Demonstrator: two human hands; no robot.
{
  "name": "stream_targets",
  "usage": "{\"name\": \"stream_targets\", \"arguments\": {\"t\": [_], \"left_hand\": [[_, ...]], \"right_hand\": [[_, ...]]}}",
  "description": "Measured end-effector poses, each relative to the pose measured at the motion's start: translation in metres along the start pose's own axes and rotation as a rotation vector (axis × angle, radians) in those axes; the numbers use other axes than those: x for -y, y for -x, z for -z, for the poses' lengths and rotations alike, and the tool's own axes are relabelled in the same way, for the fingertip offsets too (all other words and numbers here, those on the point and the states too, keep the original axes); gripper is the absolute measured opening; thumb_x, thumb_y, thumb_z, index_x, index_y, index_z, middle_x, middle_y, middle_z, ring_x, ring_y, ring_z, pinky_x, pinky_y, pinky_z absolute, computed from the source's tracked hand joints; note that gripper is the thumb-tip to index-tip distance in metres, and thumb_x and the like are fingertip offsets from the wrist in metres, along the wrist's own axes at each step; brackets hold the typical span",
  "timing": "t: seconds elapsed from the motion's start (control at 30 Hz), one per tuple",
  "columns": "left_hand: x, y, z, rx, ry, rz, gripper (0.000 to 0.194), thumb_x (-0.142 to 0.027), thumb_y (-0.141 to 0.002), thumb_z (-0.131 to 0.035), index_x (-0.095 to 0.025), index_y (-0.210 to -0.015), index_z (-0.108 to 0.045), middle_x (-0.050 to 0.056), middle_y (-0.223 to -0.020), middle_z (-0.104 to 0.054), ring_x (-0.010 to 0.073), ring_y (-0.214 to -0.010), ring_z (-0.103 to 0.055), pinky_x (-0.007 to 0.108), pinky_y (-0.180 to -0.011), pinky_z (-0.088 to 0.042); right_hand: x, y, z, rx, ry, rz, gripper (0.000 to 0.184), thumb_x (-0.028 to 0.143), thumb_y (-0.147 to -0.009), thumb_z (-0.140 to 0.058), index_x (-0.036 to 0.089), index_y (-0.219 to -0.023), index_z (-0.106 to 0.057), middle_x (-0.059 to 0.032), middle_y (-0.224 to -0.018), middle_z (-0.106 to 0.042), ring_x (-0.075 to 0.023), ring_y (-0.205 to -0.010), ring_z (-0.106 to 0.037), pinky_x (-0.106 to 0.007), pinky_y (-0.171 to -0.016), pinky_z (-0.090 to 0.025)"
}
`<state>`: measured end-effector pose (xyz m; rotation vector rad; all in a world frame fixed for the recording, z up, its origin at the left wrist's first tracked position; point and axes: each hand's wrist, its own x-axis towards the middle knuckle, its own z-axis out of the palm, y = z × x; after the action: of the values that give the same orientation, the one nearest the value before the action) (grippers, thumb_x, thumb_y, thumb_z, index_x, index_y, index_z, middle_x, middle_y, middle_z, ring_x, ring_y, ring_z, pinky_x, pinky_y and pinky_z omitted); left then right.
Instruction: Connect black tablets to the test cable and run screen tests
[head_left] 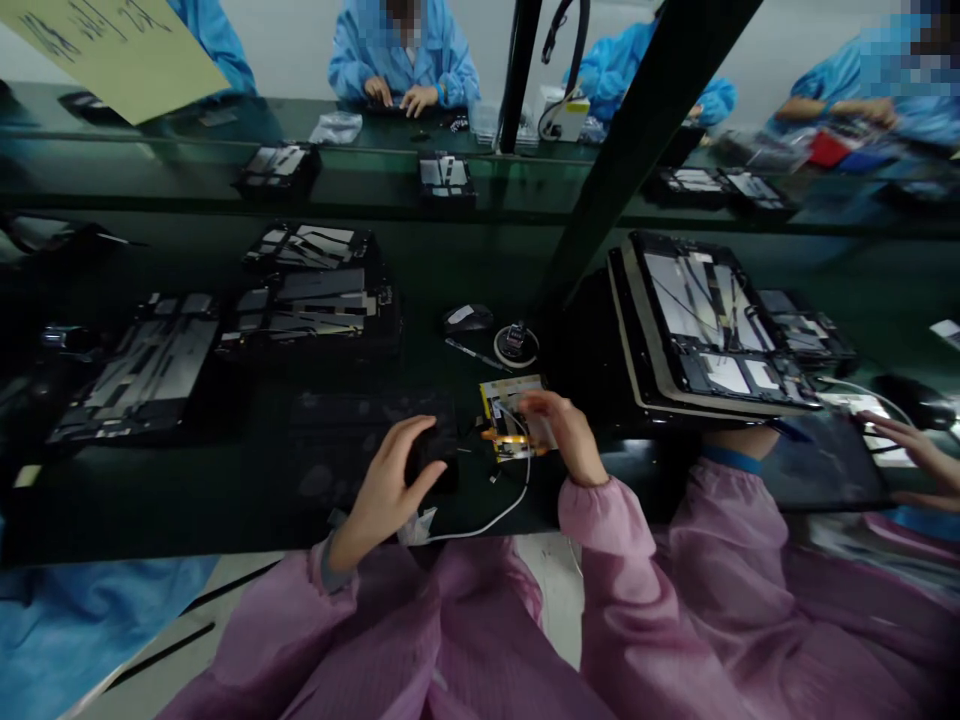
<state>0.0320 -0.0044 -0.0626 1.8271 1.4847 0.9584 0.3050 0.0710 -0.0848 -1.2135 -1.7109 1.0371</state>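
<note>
In the head view, the work in hand looks like close handling of a flat silver-and-yellow electronic part (pixel 501 405) with a thin white cable (pixel 517 505) beside it, on the near side of the bench, just right of the middle. The right hand (pixel 566 425) is bent over its right side; I can't make out whether the fingertips pinch anything or only rest there. The left hand (pixel 394 470) curves, thumb apart from fingers, about the right end of a glossy black flat panel (pixel 330 430); whether it grips that dark end is hidden from me. As I judge it, the next move calls for a light touch at the part and slack in the cable, which loops towards the near edge.

The dark green bench (pixel 210 515) is crowded. Just beyond the part sit a white-rimmed round black piece (pixel 516 345), a slim pen-like tool (pixel 476 352) and a small black rounded object with a pale label (pixel 469 318). A tall stack of black-framed, silver-backed devices (pixel 709 300) rises to the right, with more opened units (pixel 322 300) to the left. A pink-sleeved neighbour (pixel 727 510) works at the right; across the far side, people in blue smocks (pixel 405 55) sit at their places. A yellow handwritten sheet (pixel 127 60) hangs at the far left.
</note>
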Motion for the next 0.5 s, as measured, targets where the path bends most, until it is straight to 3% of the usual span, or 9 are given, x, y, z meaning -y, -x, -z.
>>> {"name": "stream_targets", "arguments": {"t": [0.1,0.2,0.33,0.5], "left_hand": [[0.028,0.018,0.029,-0.14,-0.099,0.12,0.038,-0.039,-0.092,-0.052,-0.022,-0.126,-0.051,0.011,-0.128,-0.055,0.0261,-0.118,-0.054,0.044,-0.103,-0.043],[0.057,0.04,0.056,-0.257,-0.234,0.199,0.041,-0.047,-0.09,-0.05,-0.021,-0.122,-0.054,0.011,-0.125,-0.056,0.0293,-0.118,-0.053,0.047,-0.103,-0.041],[0.081,0.065,0.08,-0.353,-0.289,0.307,0.045,-0.055,-0.088,-0.049,-0.022,-0.119,-0.057,0.011,-0.125,-0.056,0.0307,-0.116,-0.055,0.048,-0.101,-0.044],[0.095,0.076,0.094,-0.313,-0.223,0.446,0.054,-0.061,-0.084,-0.049,-0.024,-0.122,-0.056,0.01,-0.13,-0.057,0.0323,-0.114,-0.058,0.048,-0.096,-0.048]], "right_hand": [[-0.012,-0.015,-0.004,-0.062,0.472,0.054,0.036,0.034,-0.097,-0.037,0.019,-0.108,-0.068,-0.0107,-0.103,-0.067,-0.0247,-0.097,-0.061,-0.041,-0.09,-0.049],[-0.016,-0.021,-0.011,-0.061,0.786,0.123,0.031,0.022,-0.095,-0.04,0.018,-0.106,-0.069,-0.0111,-0.102,-0.065,-0.0241,-0.095,-0.058,-0.038,-0.088,-0.05],[-0.014,-0.018,-0.013,-0.057,0.939,0.18,0.029,0.018,-0.094,-0.043,0.018,-0.109,-0.068,-0.0093,-0.102,-0.065,-0.0229,-0.094,-0.057,-0.034,-0.084,-0.05],[-0.011,-0.015,-0.016,-0.069,1.008,0.191,0.028,0.018,-0.093,-0.044,0.018,-0.109,-0.067,-0.0092,-0.102,-0.065,-0.0232,-0.093,-0.057,-0.034,-0.082,-0.049]]}}
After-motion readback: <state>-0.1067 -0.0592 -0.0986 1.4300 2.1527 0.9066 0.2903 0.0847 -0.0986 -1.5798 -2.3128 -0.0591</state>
